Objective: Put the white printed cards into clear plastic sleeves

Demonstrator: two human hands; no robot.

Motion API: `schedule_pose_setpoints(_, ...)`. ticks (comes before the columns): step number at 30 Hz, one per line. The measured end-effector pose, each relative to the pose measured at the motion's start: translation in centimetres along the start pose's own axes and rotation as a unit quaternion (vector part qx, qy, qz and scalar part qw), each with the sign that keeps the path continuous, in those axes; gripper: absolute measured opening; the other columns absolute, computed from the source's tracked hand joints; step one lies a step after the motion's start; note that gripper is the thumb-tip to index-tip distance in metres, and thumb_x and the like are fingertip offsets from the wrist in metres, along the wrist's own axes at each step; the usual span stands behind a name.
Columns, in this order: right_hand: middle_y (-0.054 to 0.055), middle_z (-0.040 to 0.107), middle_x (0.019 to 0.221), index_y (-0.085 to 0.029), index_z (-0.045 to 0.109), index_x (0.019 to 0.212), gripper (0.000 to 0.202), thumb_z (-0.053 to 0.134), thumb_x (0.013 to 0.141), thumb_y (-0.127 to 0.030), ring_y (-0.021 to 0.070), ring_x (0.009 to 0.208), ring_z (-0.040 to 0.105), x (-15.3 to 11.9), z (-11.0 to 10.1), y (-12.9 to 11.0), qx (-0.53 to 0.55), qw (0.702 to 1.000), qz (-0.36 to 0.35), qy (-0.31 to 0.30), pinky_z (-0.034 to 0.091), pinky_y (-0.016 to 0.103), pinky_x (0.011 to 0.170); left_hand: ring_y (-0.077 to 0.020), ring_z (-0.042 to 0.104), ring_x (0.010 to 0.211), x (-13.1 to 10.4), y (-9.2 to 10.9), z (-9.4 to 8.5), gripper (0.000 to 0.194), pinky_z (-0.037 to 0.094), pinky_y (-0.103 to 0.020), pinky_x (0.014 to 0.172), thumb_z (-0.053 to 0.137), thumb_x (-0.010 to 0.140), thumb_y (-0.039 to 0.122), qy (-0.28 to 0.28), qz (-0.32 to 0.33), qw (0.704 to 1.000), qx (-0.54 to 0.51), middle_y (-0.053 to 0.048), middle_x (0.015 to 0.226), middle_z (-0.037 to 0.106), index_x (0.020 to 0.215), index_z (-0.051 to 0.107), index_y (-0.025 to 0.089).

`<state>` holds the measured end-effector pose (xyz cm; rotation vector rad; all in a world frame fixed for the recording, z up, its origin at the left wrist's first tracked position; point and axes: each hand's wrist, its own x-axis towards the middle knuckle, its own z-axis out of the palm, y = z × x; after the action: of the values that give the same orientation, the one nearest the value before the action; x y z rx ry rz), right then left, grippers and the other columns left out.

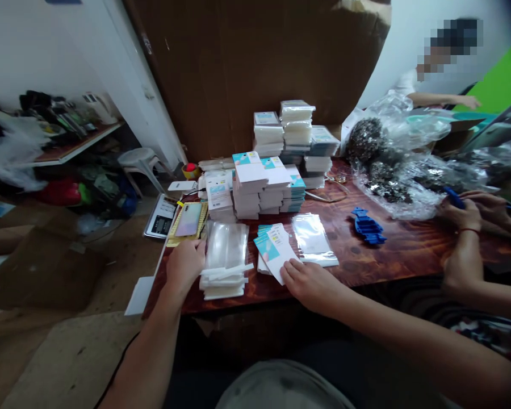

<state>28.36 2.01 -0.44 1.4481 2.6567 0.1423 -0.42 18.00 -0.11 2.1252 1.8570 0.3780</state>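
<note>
My left hand (186, 262) is closed at the left edge of a pile of clear plastic bags (226, 247); its fingertips are hidden, so what it grips, if anything, does not show. White flap strips stick out at the near end of the pile. My right hand (313, 281) pinches the near corner of a white and light-blue printed card (276, 253), the top one of a fanned stack. Just right of the cards lies a flat clear bag (314, 238) with something white inside or beneath.
Behind stand stacked cards (249, 187) and packed bundles (297, 128). A phone (188, 218) lies at left. A blue plastic part (367, 226) lies near plastic bags of dark shiny pieces (392, 182). Another person's hands (466, 216) hold a blue item at right; a further person sits behind.
</note>
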Motion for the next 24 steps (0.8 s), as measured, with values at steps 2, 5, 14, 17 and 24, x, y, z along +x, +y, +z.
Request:
schedule_pose_setpoints(2, 0.014, 0.067, 0.096, -0.011, 0.067, 0.098, 0.016, 0.052, 0.092, -0.01, 0.0258, 0.089, 0.062, -0.3, -0.4, 0.3, 0.041, 0.999, 0.003, 0.0, 0.053, 0.034, 0.072, -0.0288, 0.068, 0.083, -0.3, 0.4, -0.1, 0.033, 0.041, -0.032, 0.066, 0.052, 0.088, 0.041, 0.035, -0.005, 0.999, -0.005, -0.013, 0.088, 0.075, 0.083, 0.076, 0.019)
schedule_pose_setpoints(5, 0.011, 0.068, 0.095, -0.014, 0.066, 0.094, 0.015, 0.051, 0.094, -0.012, 0.0225, 0.092, 0.063, -1.0, -0.7, 0.9, 0.099, 0.995, 0.002, 0.021, 0.052, 0.032, 0.076, -0.0256, 0.069, 0.076, -0.5, 1.1, -0.2, 0.028, 0.045, -0.03, 0.063, 0.061, 0.083, 0.043, 0.029, -0.05, 0.988, -0.145, -0.011, 0.082, 0.075, 0.085, 0.073, 0.017)
schedule_pose_setpoints(14, 0.005, 0.076, 0.093, -0.019, 0.072, 0.099, 0.014, 0.062, 0.09, -0.016, 0.0197, 0.084, 0.071, -2.2, -0.3, 2.7, 0.144, 0.89, 0.16, 0.403, 0.053, 0.029, 0.076, -0.0195, 0.074, 0.077, -2.3, 4.4, 0.5, 0.024, 0.06, -0.03, 0.072, 0.073, 0.076, 0.009, -0.146, -0.199, 0.74, -0.626, -0.012, 0.084, 0.075, 0.097, 0.061, 0.012)
schedule_pose_setpoints(17, 0.004, 0.075, 0.077, -0.02, 0.075, 0.097, 0.016, 0.07, 0.087, -0.032, 0.018, 0.063, 0.068, -2.6, -0.8, 1.8, 0.341, 0.758, 0.323, 0.453, 0.053, 0.028, 0.059, -0.019, 0.074, 0.071, -2.5, 5.4, 1.7, 0.013, 0.061, -0.03, 0.07, 0.071, 0.08, 0.012, -0.13, -0.205, 0.708, -0.663, -0.013, 0.079, 0.074, 0.092, 0.065, 0.008)
schedule_pose_setpoints(24, -0.001, 0.059, 0.047, -0.013, 0.068, 0.093, 0.046, 0.076, 0.075, -0.055, 0.0091, 0.037, 0.048, -2.4, 0.1, -3.1, 0.752, 0.509, 0.37, 0.197, 0.035, 0.017, 0.032, -0.021, 0.074, 0.071, -2.6, 6.7, 3.7, 0.019, 0.061, -0.032, 0.069, 0.078, 0.077, 0.019, -0.064, -0.193, 0.672, -0.712, -0.011, 0.076, 0.073, 0.084, 0.062, 0.01)
